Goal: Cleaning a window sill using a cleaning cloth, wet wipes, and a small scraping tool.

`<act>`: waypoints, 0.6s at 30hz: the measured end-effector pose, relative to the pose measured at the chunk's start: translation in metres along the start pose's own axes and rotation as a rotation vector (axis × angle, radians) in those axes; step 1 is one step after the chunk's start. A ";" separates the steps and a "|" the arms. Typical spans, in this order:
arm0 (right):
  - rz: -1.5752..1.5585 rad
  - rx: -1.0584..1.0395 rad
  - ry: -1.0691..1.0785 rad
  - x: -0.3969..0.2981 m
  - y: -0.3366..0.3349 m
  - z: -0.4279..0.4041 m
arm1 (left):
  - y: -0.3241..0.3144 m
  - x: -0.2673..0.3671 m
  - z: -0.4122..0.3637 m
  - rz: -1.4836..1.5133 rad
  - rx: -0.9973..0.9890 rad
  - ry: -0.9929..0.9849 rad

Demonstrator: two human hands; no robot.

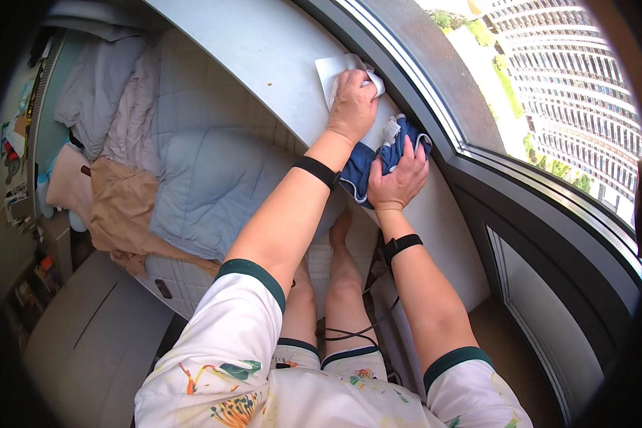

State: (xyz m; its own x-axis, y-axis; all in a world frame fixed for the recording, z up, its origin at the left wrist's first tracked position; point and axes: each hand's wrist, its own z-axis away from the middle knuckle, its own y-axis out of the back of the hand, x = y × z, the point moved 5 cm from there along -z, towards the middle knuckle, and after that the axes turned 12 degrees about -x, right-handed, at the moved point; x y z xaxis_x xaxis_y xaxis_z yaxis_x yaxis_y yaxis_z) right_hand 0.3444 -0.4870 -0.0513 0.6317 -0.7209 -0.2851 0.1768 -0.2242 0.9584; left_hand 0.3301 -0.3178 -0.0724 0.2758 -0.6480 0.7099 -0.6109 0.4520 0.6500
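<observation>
Crumpled white tissue or thin wipe (pixel 326 75) is bunched under my left hand (pixel 352 104), whose fingers curl down into it on the white windowsill (pixel 230 43). Nearer to me, my right hand (pixel 398 182) grasps a bunched dark blue cloth (pixel 356 165) with pale edging. A white tag-like piece (pixel 391 131) shows on top of the cloth. The cloth lies close to the dark window frame (pixel 449 147), and part of it hangs over the sill's inner edge. The palm hides some of it. A small brown speck (pixel 269 84) lies on the sill, left of the tissue.
A bed with a light blue quilt (pixel 208 176) and a tan cover (pixel 123 192) is on the left. My legs (pixel 342 278) extend below the sill's edge. A black cable (pixel 353 336) crosses over them. Beyond the window glass stands a tall building (pixel 567 80).
</observation>
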 end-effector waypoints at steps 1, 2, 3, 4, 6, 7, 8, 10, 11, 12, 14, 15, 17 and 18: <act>0.011 -0.005 -0.010 0.003 -0.002 0.002 | -0.001 0.003 0.003 -0.006 0.006 -0.002; 0.023 -0.011 -0.019 0.005 -0.003 0.002 | -0.006 0.007 0.006 0.037 -0.043 -0.014; 0.020 -0.013 -0.014 0.004 -0.002 0.003 | -0.008 0.011 0.009 0.082 -0.098 -0.020; 0.007 -0.012 -0.013 0.004 -0.001 0.003 | -0.007 0.014 0.011 0.058 -0.094 -0.055; -0.024 -0.031 -0.006 0.001 -0.001 -0.002 | -0.006 0.013 0.011 0.083 -0.101 -0.038; -0.022 -0.033 -0.003 0.001 0.000 0.000 | -0.006 0.013 0.012 0.112 -0.109 -0.025; -0.015 -0.029 -0.006 0.002 0.000 0.004 | -0.006 0.016 0.015 0.112 -0.107 -0.022; -0.002 -0.027 -0.010 0.002 -0.001 0.004 | -0.001 0.012 0.023 0.131 0.032 0.106; -0.004 -0.025 -0.005 0.002 -0.002 0.002 | 0.000 0.010 0.022 0.127 0.037 0.106; -0.007 -0.015 0.003 0.002 -0.002 0.002 | 0.004 -0.002 0.021 0.448 0.104 0.317; -0.010 -0.008 0.012 0.005 -0.001 0.003 | 0.002 -0.012 0.030 1.202 0.299 0.586; -0.011 -0.010 0.013 0.004 -0.001 0.003 | 0.006 -0.017 0.033 1.420 0.383 0.589; -0.016 -0.014 0.020 0.004 0.000 0.002 | 0.015 -0.022 0.042 1.719 0.485 0.578; -0.003 -0.015 0.019 0.004 0.000 0.002 | 0.021 -0.023 0.044 1.790 0.488 0.518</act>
State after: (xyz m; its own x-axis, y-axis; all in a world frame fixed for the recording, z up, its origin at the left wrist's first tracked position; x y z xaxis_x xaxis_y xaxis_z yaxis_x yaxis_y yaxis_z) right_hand 0.3450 -0.4914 -0.0520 0.6452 -0.7077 -0.2879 0.1901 -0.2163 0.9576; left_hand 0.2783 -0.3210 -0.0869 -0.7092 0.5647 0.4221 -0.4878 0.0392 -0.8721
